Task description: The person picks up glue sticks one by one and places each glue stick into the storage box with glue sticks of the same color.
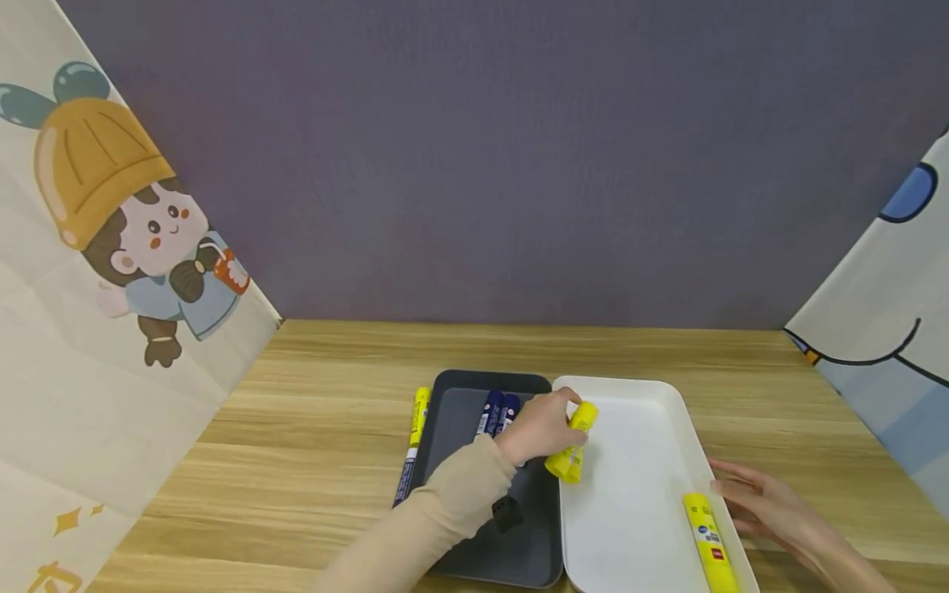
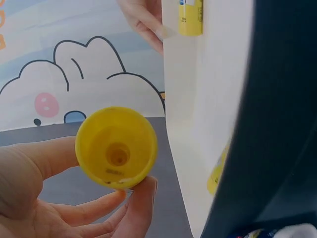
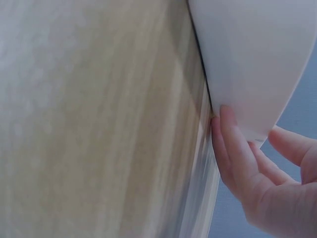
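Observation:
My left hand (image 1: 544, 424) grips a yellow glue stick (image 1: 567, 465) over the seam between the dark tray (image 1: 534, 560) and the white tray (image 1: 623, 494). In the left wrist view, the hollow round end of this glue stick (image 2: 117, 148) faces the camera, between thumb and fingers. My right hand (image 1: 771, 506) is at the white tray's right side, its extended fingers (image 3: 235, 148) against the outer wall and its thumb at the rim. Inside the white tray, near its right wall, lies another yellow glue stick (image 1: 709, 543).
Dark blue tubes (image 1: 489, 412) lie side by side in the dark tray, partly behind my left hand. Along that tray's left outer edge a slim yellow piece (image 1: 419, 416) lines up with a dark blue one (image 1: 404, 479) on the wooden table (image 1: 311, 461). A grey-purple wall (image 1: 519, 206) stands behind.

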Demonstrator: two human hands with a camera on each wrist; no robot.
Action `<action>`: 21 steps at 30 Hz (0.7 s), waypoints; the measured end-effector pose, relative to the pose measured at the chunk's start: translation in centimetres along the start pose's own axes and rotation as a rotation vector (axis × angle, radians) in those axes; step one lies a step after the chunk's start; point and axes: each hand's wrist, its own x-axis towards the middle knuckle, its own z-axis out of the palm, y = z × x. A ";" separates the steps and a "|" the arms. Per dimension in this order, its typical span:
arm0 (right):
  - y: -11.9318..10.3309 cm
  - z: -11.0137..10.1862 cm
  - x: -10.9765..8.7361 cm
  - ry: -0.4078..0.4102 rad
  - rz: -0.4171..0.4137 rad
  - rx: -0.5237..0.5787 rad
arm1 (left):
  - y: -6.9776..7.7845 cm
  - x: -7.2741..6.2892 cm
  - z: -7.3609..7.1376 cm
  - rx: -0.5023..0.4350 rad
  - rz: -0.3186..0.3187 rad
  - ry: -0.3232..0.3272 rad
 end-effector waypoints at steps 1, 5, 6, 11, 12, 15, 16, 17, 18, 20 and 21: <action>0.0 0.0 0.0 -0.001 0.000 0.000 | 0.1 0.1 0.1 0.004 -0.002 0.000; -0.2 -0.1 0.2 0.001 0.004 -0.006 | 0.8 0.8 0.3 0.035 -0.019 -0.003; -0.3 -0.1 0.2 0.004 0.007 -0.011 | 0.9 0.9 0.4 0.042 -0.026 -0.005; -0.5 -0.2 0.4 0.018 0.026 -0.030 | 1.6 1.8 0.8 0.057 -0.053 -0.014; -0.5 -0.3 0.4 0.018 0.028 -0.032 | 1.7 2.0 0.9 0.055 -0.059 -0.015; -0.7 -0.3 0.6 0.018 0.032 -0.036 | 2.1 2.6 1.4 0.047 -0.084 -0.016; -0.7 -0.3 0.6 0.019 0.035 -0.038 | 2.1 2.8 1.6 0.043 -0.093 -0.017; -0.8 -0.4 0.7 0.021 0.037 -0.041 | 2.2 3.0 1.8 0.044 -0.099 -0.017; -0.9 -0.4 0.7 0.024 0.039 -0.045 | 2.3 3.2 1.9 0.040 -0.110 -0.018; -1.0 -0.5 0.8 0.028 0.042 -0.049 | 2.5 3.5 2.2 0.048 -0.117 -0.017; -1.0 -0.5 0.8 0.030 0.043 -0.052 | 2.6 3.7 2.3 0.055 -0.117 -0.014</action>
